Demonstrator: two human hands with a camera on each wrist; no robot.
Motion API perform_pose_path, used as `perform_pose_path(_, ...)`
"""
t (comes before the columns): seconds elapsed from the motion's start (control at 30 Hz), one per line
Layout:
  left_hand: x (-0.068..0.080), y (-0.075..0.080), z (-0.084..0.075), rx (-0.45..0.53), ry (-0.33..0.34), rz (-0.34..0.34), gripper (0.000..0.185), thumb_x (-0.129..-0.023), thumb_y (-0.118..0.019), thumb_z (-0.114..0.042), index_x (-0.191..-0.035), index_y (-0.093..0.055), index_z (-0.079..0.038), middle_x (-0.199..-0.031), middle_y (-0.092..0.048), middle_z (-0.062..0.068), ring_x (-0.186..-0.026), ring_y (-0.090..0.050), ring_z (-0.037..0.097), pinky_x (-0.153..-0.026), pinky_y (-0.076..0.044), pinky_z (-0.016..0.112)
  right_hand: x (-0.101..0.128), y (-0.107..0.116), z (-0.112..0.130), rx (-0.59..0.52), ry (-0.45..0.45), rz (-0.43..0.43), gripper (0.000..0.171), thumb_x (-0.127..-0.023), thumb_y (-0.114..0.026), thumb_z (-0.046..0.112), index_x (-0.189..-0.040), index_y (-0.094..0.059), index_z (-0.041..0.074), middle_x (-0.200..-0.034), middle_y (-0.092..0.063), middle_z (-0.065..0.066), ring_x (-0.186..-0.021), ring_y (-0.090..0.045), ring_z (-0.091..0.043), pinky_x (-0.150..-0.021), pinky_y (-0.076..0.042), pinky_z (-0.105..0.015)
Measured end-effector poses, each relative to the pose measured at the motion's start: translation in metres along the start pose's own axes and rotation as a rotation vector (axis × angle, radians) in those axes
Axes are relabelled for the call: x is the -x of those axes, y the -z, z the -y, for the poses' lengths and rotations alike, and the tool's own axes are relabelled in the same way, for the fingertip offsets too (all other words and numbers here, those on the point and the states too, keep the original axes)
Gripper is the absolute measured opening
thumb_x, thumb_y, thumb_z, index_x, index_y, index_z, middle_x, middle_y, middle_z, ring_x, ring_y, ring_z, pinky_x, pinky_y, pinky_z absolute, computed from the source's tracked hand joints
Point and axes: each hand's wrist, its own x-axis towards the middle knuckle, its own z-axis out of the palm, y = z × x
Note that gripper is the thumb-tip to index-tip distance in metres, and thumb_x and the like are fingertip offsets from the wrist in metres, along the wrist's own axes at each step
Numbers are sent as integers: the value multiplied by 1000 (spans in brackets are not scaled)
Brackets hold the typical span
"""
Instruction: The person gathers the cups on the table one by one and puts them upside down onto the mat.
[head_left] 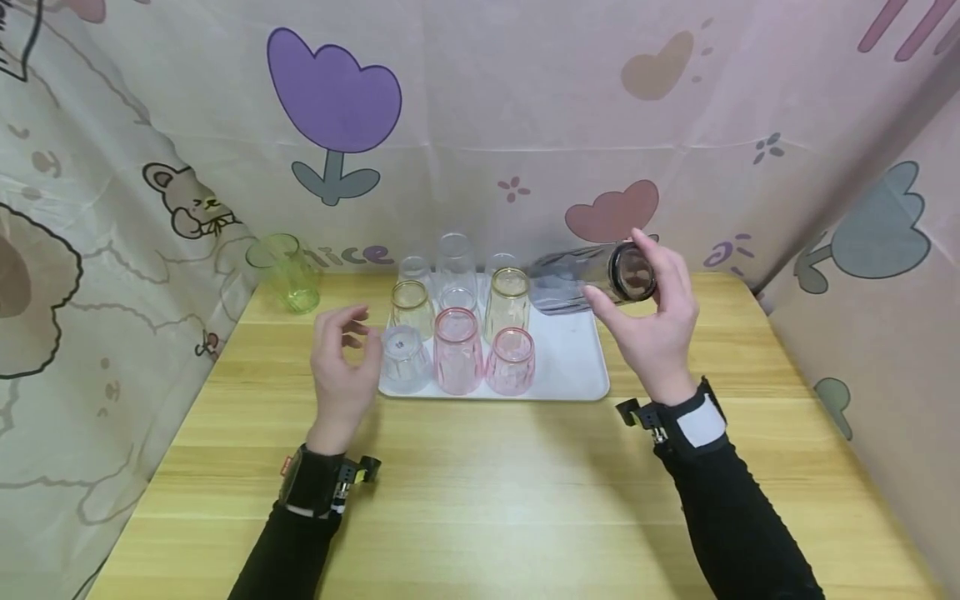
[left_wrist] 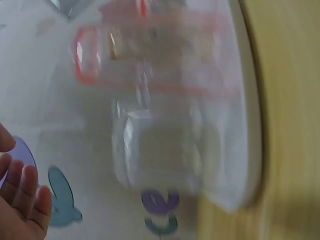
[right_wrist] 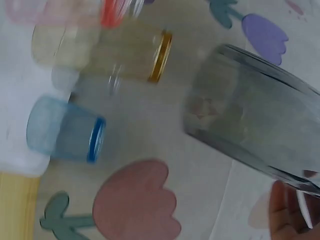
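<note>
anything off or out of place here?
Two things. The green glass stands alone on the table at the back left, off the white tray where the other glasses sit upside down. The right hand holds a grey glass on its side above the tray. No spill or breakage shows. The left hand holds nothing.

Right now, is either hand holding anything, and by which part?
The right hand grips a smoky grey glass, tipped on its side, at its base end. The left hand holds nothing.
</note>
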Motion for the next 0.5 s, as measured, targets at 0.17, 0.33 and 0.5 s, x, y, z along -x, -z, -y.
perform_pose_path(0.17, 2, 17, 17, -176, 64, 91, 34, -90, -62, 9, -124, -62, 7, -114, -61, 23, -89, -61, 32, -70, -46, 32, -2, 7, -12, 189, -20, 142, 70, -74, -92, 12, -140, -66, 8, -123, -66, -21, -106, -56, -26, -87, -42, -22)
perform_pose_path(0.33, 11, 26, 29, -344, 226, 329, 32, -96, -57, 2, -127, -60, 8, -119, -58, 24, -96, -60, 35, -74, -53, 43, 4, 5, -27, 291, -91, 278, 72, -76, -93, 13, -142, -64, 9, -128, -66, -19, -116, -57, -37, -94, -41, -41)
perform_pose_path(0.5, 19, 27, 38, -403, 392, 566, 38, -101, -51, -4, -135, -53, 13, -128, -55, 30, -110, -58, 43, -91, -54, 56, 12, -1, -39, 358, -134, 364, 70, -79, -91, 14, -143, -62, 8, -130, -64, -22, -113, -56, -41, -88, -43, -50)
